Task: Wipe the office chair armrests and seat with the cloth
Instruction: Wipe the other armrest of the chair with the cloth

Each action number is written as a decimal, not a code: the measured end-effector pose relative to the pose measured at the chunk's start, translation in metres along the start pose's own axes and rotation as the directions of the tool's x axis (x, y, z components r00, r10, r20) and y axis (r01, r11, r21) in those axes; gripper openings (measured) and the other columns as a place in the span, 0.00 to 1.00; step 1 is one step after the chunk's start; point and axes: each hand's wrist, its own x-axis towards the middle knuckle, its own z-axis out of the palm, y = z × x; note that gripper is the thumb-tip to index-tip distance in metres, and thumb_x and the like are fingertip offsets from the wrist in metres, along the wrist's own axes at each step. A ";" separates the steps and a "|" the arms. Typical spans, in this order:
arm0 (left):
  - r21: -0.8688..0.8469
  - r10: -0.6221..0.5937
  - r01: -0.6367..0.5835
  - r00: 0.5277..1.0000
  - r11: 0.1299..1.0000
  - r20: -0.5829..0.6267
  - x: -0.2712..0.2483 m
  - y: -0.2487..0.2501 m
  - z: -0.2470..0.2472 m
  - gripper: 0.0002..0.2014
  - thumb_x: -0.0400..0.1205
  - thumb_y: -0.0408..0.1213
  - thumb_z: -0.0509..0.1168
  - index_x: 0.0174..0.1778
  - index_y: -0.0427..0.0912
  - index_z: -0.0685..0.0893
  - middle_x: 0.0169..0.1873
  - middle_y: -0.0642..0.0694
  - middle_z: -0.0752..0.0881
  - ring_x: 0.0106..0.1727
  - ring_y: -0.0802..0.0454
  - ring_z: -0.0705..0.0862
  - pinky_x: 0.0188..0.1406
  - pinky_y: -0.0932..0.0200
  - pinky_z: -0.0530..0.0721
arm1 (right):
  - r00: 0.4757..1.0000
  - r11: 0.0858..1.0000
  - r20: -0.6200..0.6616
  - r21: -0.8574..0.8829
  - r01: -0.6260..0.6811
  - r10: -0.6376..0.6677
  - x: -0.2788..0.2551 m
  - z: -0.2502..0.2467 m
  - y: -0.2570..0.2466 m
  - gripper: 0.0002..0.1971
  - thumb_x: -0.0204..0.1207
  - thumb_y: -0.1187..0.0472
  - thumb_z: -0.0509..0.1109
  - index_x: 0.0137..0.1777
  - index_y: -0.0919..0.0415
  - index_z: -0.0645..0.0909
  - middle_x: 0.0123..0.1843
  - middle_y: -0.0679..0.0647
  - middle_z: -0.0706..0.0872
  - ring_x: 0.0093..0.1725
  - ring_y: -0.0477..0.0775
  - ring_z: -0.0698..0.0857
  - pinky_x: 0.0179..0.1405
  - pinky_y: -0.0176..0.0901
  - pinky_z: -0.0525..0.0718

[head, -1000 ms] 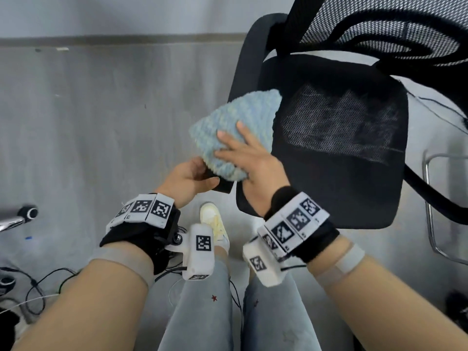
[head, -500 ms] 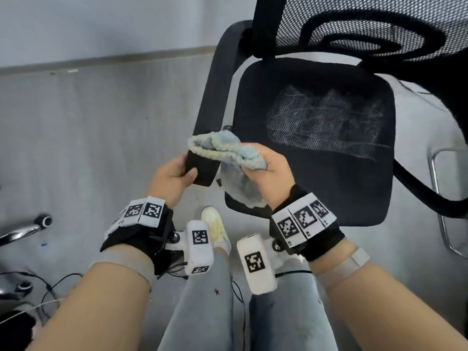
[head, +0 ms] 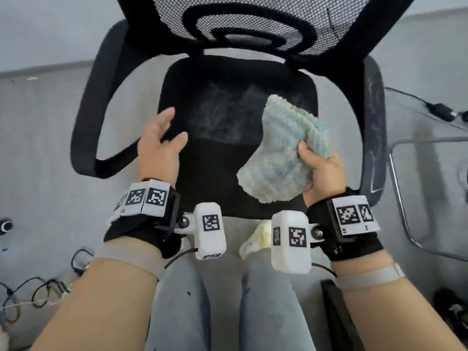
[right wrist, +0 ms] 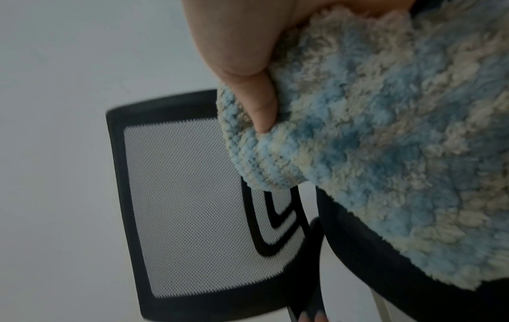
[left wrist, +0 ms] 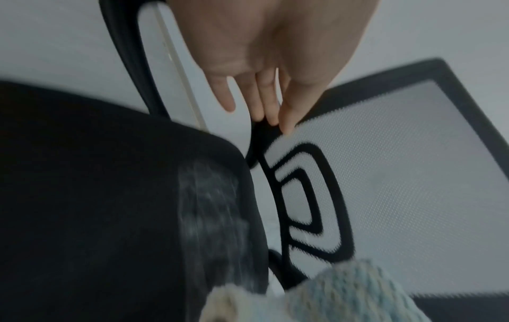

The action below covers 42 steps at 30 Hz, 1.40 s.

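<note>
Grey floor, chair now square ahead | left hand (head: pixel 158 145) off armrest (head: pixel 87 117), fingers loose, empty | right hand (head: pixel 321 171) clutches cloth (head: pixel 281 150) above dusty seat (head: pixel 222 153) | seat wipe likely next

Your forearms are bare. Each wrist wears a black fabric wrist wrap (head: pixel 136 230) carrying a white block of black-and-white square tag markers (head: pixel 145 198); the right one (head: pixel 354 216) matches. A white rounded camera pod (head: pixel 211 230) with a tag marker is bolted to the left wrap by a black bracket with a screw; a bigger pod (head: pixel 290 240) sits on the right, thin black cable trailing from each. There's a pale grey strap (head: pixel 131 259) round each forearm, light blue jeans (head: pixel 177 312) with a small red star, and a pale yellow-white shoe (head: pixel 255 240).
</note>
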 end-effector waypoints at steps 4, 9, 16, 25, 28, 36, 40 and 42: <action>-0.036 -0.074 0.091 0.941 0.995 0.331 -0.035 0.009 0.094 0.22 0.77 0.27 0.62 0.67 0.43 0.75 0.64 0.47 0.80 0.63 0.57 0.79 0.65 0.64 0.77 | 0.994 0.999 -0.095 0.010 0.048 -0.047 -0.001 -0.059 -0.039 0.09 0.74 0.70 0.65 0.50 0.60 0.82 0.38 0.47 0.92 0.43 0.47 0.90 0.38 0.40 0.89; 0.116 -0.214 0.181 0.753 0.977 0.622 -0.069 0.008 0.180 0.21 0.79 0.32 0.62 0.69 0.44 0.73 0.66 0.46 0.80 0.55 0.63 0.79 0.58 0.64 0.77 | 0.925 0.954 -0.271 0.057 0.293 -0.268 -0.005 -0.123 -0.087 0.11 0.69 0.69 0.69 0.50 0.59 0.82 0.40 0.46 0.92 0.48 0.50 0.89 0.45 0.45 0.88; 0.222 -0.315 0.238 0.496 0.946 0.809 -0.092 0.008 0.233 0.25 0.75 0.14 0.54 0.65 0.39 0.72 0.51 0.52 0.81 0.44 0.71 0.81 0.44 0.76 0.79 | 0.820 0.768 -0.151 -0.474 0.431 -0.553 0.011 -0.171 -0.097 0.09 0.63 0.59 0.73 0.41 0.47 0.79 0.37 0.35 0.88 0.39 0.31 0.83 0.43 0.23 0.79; 0.269 -0.352 0.267 0.346 0.925 0.869 -0.104 -0.011 0.237 0.28 0.73 0.11 0.54 0.70 0.30 0.66 0.64 0.40 0.76 0.58 0.56 0.75 0.43 0.77 0.79 | 0.956 0.546 0.256 -0.785 0.293 -0.144 0.049 -0.168 -0.027 0.16 0.65 0.58 0.70 0.54 0.60 0.81 0.79 0.67 0.56 0.75 0.55 0.61 0.65 0.13 0.57; 0.275 -0.369 0.283 0.369 0.919 0.853 -0.100 -0.017 0.232 0.24 0.75 0.14 0.54 0.68 0.29 0.69 0.66 0.34 0.77 0.58 0.54 0.78 0.49 0.75 0.79 | 0.960 0.521 0.235 -0.807 0.279 -0.150 0.062 -0.163 -0.039 0.13 0.69 0.63 0.72 0.54 0.57 0.81 0.74 0.62 0.63 0.64 0.48 0.67 0.61 0.20 0.66; 0.340 -0.400 0.218 0.383 0.915 0.832 -0.087 -0.014 0.232 0.13 0.77 0.24 0.60 0.53 0.44 0.80 0.43 0.51 0.85 0.45 0.63 0.83 0.57 0.65 0.77 | 0.961 0.429 0.192 -0.865 0.261 -0.198 0.133 -0.134 -0.087 0.13 0.75 0.58 0.67 0.59 0.56 0.80 0.56 0.56 0.69 0.54 0.50 0.71 0.49 0.28 0.64; 0.286 -0.363 0.224 0.536 0.932 0.762 -0.079 -0.003 0.247 0.07 0.79 0.30 0.61 0.40 0.45 0.81 0.35 0.50 0.85 0.30 0.65 0.86 0.43 0.69 0.82 | 0.973 0.435 0.182 -0.872 0.226 -0.142 0.124 -0.146 -0.082 0.12 0.74 0.57 0.68 0.57 0.56 0.81 0.52 0.57 0.70 0.53 0.56 0.75 0.48 0.34 0.67; 0.223 -0.346 0.268 0.622 0.937 0.703 -0.072 0.003 0.257 0.05 0.80 0.30 0.60 0.46 0.43 0.79 0.36 0.49 0.84 0.31 0.63 0.86 0.44 0.66 0.81 | 0.975 0.474 0.200 -0.852 0.222 -0.097 0.102 -0.163 -0.073 0.13 0.74 0.60 0.69 0.59 0.57 0.81 0.53 0.56 0.69 0.56 0.57 0.76 0.55 0.36 0.71</action>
